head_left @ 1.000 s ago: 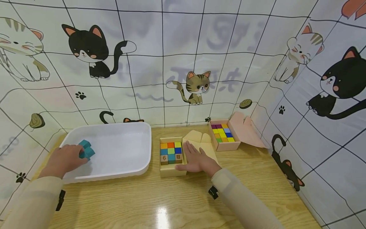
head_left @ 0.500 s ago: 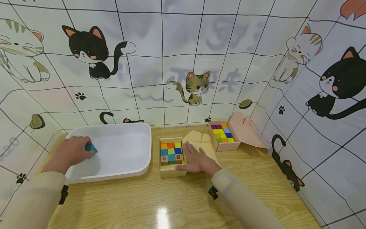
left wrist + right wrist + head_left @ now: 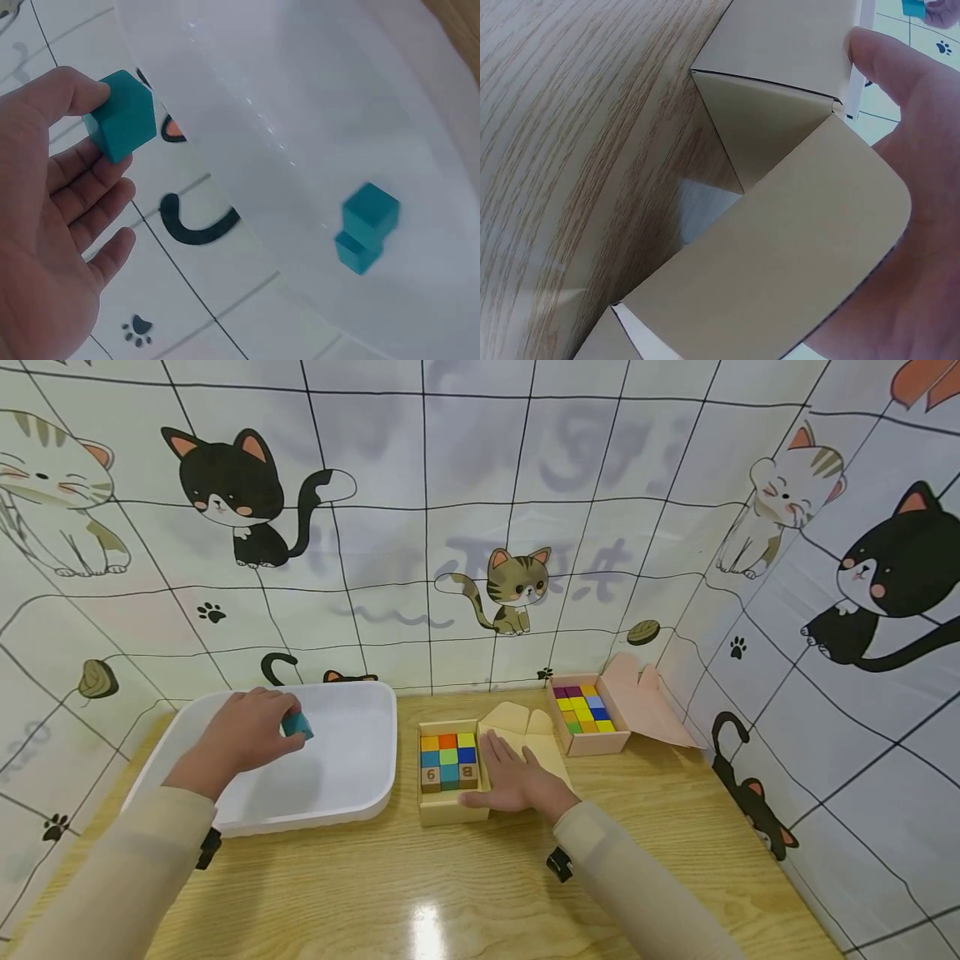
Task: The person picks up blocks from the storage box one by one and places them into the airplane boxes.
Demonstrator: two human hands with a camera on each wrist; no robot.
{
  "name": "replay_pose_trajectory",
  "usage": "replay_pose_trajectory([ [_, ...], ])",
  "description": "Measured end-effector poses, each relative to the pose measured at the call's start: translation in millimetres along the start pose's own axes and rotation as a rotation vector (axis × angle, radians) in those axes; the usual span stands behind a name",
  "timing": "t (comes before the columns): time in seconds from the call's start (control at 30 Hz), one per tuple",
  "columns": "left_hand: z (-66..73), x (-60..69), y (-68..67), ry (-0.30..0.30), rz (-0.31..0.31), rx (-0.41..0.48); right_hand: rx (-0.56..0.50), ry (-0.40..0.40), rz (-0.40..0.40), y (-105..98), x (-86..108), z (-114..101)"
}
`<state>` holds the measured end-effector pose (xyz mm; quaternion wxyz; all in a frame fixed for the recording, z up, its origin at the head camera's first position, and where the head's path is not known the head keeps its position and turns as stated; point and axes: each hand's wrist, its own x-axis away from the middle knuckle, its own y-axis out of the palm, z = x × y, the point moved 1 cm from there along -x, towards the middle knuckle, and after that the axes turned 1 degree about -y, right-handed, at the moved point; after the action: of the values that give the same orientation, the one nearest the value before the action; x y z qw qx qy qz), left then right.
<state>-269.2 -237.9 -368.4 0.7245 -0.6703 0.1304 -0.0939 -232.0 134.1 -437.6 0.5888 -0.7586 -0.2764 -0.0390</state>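
Between thumb and fingers, my left hand (image 3: 251,735) pinches a teal cube (image 3: 124,116) above the white tray (image 3: 345,793). Two more teal cubes (image 3: 371,214) lie in the tray in the left wrist view; the hand hides them in the head view. My right hand (image 3: 517,777) lies with extended fingers on the folded-back lid of the yellow box (image 3: 453,812), its thumb at the box's edge. Rows of coloured cubes (image 3: 448,756) sit in that box, the nearest row including two wooden ones with printed characters.
A pink box (image 3: 600,744) with coloured cubes stands at the back right, its lid (image 3: 652,710) folded open to the right. The cat-patterned wall covering (image 3: 390,543) rises behind the wooden table (image 3: 480,893) and along its right side.
The left hand has lifted a teal cube from the tray's left part and carried it right, over the tray's middle. The right hand and both boxes have stayed in place.
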Motion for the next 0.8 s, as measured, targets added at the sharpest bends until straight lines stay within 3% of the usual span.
replay_pose_trajectory([
  [0.47, 54.2, -31.7, -5.8, 0.123, 0.040, 0.018, 0.018, 0.019, 0.002, 10, -12.9, 9],
  [0.8, 101.4, -46.4, 7.4, 0.228, 0.050, 0.021, 0.017, 0.018, -0.010, 6, -8.7, 5],
])
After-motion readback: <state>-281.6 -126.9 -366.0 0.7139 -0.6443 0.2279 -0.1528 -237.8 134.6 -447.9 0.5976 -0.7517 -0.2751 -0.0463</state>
